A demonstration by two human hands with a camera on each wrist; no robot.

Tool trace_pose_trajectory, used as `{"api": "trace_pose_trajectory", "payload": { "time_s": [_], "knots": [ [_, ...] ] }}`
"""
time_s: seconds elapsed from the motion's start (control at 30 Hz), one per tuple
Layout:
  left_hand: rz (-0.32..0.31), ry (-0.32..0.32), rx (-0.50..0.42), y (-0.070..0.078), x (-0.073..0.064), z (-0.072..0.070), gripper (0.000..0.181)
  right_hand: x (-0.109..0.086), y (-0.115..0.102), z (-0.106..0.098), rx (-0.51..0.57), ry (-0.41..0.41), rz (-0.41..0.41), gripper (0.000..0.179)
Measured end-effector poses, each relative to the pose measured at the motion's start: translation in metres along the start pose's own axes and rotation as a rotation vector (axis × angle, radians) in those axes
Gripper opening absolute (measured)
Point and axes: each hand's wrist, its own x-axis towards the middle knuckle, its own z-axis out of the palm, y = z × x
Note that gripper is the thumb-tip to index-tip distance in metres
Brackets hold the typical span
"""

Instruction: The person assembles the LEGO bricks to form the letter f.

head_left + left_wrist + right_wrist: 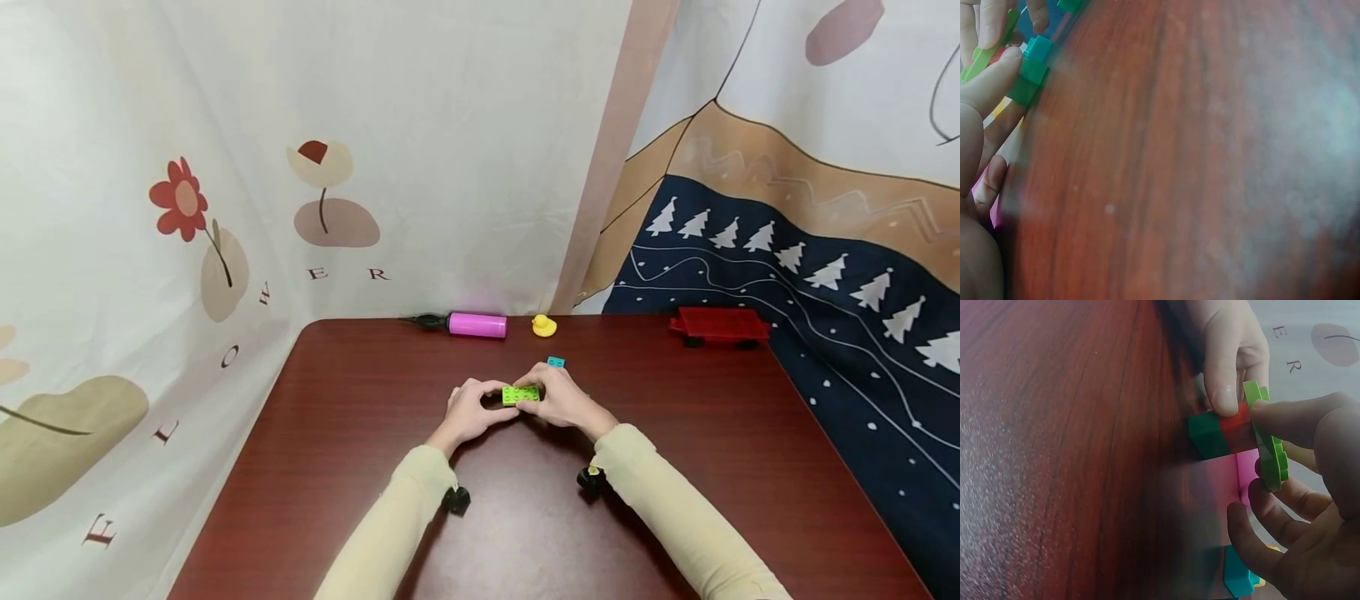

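Over the surface [337, 417], my left fingers [1225, 400] pinch a red brick [1235, 428] already joined to a green brick [1210, 434]; my right fingers [1300, 417] hold a lime brick [1270, 450] against it, perhaps unseated; a blue brick [555, 362] remains apart.

Head view: bright, even; source out of frame. Pale sheen on desk [337, 433], lower centre; soft shadows along inner sides of sleeves [382, 533]. Faint pink cast on cloth [465, 125] just above pump [477, 325]. Left wrist view: dimmer, hazy; whitish glare at right, wood grain smeared. Right wrist view: dim; speckled glare lower left, dark soft-edged shadow beside stacked bricks [1236, 432], their edges fairly crisp.
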Motion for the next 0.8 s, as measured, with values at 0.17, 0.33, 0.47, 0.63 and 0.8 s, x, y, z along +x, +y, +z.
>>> {"api": "trace_pose_trajectory", "payload": {
  "time_s": [0.17,0.33,0.47,0.63,0.8],
  "knots": [
    [0.009,-0.005,0.0,-0.0006,-0.0002,-0.0007,0.043,0.0009,-0.0002,0.0015,0.006,0.001,0.007,0.028],
    [0.024,-0.009,-0.002,-0.0005,0.0005,-0.0012,0.043,0.0008,-0.0025,0.0013,0.009,0.01,0.036,0.028],
    [0.025,-0.018,-0.011,-0.0018,0.0009,-0.0011,0.045,0.0003,-0.0028,0.0028,0.013,0.013,0.07,0.029],
    [0.044,-0.017,-0.031,-0.0046,0.0014,-0.0005,0.046,-0.0019,-0.0036,0.0057,0.017,0.026,0.101,0.031],
    [0.066,-0.006,-0.046,-0.0049,0.0018,-0.0015,0.044,-0.0037,-0.0053,0.0059,0.012,0.051,0.095,0.034]
  ]
}}
